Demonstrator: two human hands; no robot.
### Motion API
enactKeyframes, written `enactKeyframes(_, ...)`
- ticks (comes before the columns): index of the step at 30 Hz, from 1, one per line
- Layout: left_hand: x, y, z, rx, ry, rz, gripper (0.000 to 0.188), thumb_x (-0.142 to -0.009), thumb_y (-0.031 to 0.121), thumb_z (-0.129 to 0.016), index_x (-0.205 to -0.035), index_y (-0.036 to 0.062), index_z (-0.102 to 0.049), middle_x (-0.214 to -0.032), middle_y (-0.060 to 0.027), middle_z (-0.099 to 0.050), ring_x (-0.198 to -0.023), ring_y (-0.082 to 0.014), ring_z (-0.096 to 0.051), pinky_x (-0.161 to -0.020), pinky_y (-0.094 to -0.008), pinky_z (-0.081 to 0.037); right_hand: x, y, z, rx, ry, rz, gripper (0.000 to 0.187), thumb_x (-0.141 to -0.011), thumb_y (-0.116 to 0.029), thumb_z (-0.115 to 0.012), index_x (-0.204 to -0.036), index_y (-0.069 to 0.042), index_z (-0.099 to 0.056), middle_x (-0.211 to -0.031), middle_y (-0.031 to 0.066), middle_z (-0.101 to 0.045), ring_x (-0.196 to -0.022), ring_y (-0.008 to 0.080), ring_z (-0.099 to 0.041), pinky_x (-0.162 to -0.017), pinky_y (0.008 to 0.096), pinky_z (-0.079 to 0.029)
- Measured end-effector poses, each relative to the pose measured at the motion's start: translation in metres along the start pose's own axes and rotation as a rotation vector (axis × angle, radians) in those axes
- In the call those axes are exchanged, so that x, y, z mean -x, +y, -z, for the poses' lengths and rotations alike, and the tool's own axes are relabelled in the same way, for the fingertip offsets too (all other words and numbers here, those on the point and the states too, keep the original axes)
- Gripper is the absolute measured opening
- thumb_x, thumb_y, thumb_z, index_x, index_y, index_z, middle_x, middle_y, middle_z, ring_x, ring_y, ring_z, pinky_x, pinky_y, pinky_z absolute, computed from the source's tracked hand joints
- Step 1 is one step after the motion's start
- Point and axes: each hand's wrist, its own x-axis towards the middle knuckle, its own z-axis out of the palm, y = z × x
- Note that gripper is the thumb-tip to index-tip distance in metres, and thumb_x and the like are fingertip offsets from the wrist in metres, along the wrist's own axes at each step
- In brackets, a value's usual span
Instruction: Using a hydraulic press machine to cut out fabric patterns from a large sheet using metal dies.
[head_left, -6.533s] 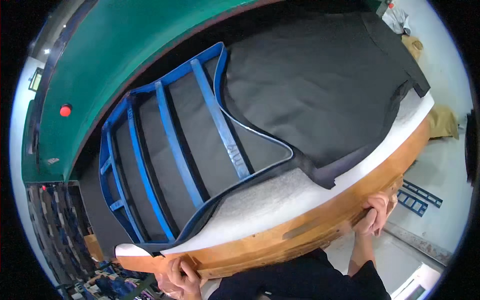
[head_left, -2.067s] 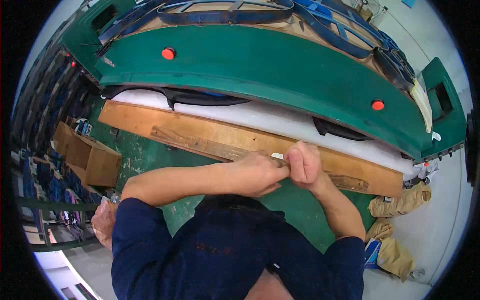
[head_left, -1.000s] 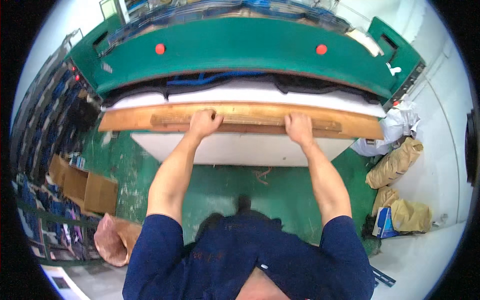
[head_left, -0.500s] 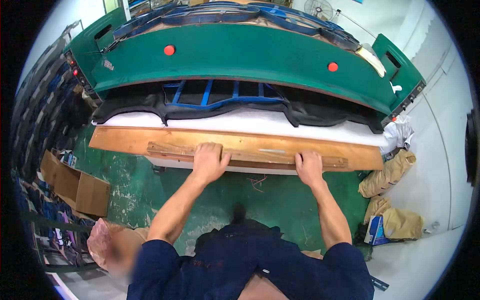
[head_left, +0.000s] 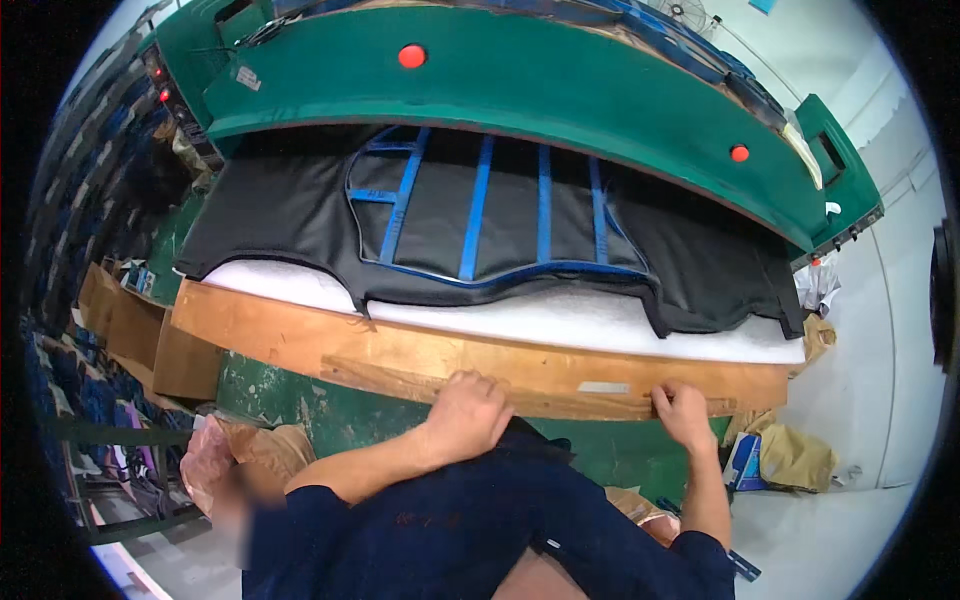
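Note:
My left hand (head_left: 468, 414) is closed over the front edge of a wide wooden board (head_left: 400, 348), near its middle. Farther right, my right hand (head_left: 686, 413) has its fingers curled over that same edge, the thumb toward my body. On the board lies a white padded sheet (head_left: 540, 325). Spread over the sheet is a black leather-like cover (head_left: 275, 215) with a wavy front edge. A blue template with crossbars (head_left: 475, 215) rests on the cover's middle part. The far edges of cover and template are hidden under a green machine beam (head_left: 560, 95).
Two red buttons show on the beam, one a red left button (head_left: 412, 56). More blue frames (head_left: 600, 25) lie on top of the machine. At left stand an open cardboard box (head_left: 185, 355) and stacked dark material (head_left: 75, 260). Tan bags (head_left: 797, 457) sit by the right wall.
The board has come out from under the beam toward my body, bringing sheet, cover and template with it. More of the cover and template shows. Both hands moved nearer, still on the edge.

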Motion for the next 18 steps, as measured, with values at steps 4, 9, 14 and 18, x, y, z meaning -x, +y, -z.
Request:
enactKeyframes(4,0.025,-0.003,-0.001,0.127,-0.085,-0.117,0.021,-0.085,0.015,-0.066,-0.100,0.0001,-0.063,-0.086,-0.0162,-0.066,-0.081,-0.0343,-0.064,-0.075,-0.0445,-0.049,0.007,-0.032,0.023,-0.137,-0.234,-0.024,0.026,-0.090,-0.022,-0.067,-0.101,0.001,-0.068,-0.083,0.0168,-0.071,-0.078,0.0284,-0.069,-0.072,0.0386,-0.054)
enactKeyframes(9,0.042,-0.014,0.000,0.276,-0.124,-0.246,0.021,-0.086,0.014,-0.066,-0.102,0.0005,-0.065,-0.076,-0.0152,-0.067,-0.070,-0.0344,-0.067,-0.067,-0.0458,-0.053,-0.032,-0.118,0.030,-0.399,-0.124,0.233,0.025,-0.090,-0.018,-0.069,-0.105,0.003,-0.066,-0.091,0.0153,-0.071,-0.083,0.0173,-0.068,-0.074,0.0308,-0.054)
enactKeyframes(14,0.021,-0.031,0.043,0.169,0.241,-0.362,0.016,-0.077,0.011,-0.063,-0.090,0.0024,-0.059,-0.072,-0.0112,-0.062,-0.068,-0.0306,-0.064,-0.063,-0.0428,-0.051,-0.088,-0.172,0.024,-0.360,-0.079,0.261,0.030,-0.087,-0.019,-0.069,-0.104,0.005,-0.067,-0.096,0.0196,-0.072,-0.087,0.0259,-0.071,-0.079,0.0363,-0.055)
enactKeyframes(18,0.000,-0.079,0.077,-0.191,0.258,-0.201,0.009,-0.077,0.011,-0.068,-0.082,0.0064,-0.063,-0.079,-0.0086,-0.060,-0.078,-0.0279,-0.061,-0.070,-0.0404,-0.051,-0.131,-0.188,-0.004,-0.191,-0.071,0.198,0.039,-0.085,-0.028,-0.071,-0.107,0.004,-0.067,-0.103,0.0245,-0.071,-0.095,0.0372,-0.070,-0.085,0.0406,-0.055)
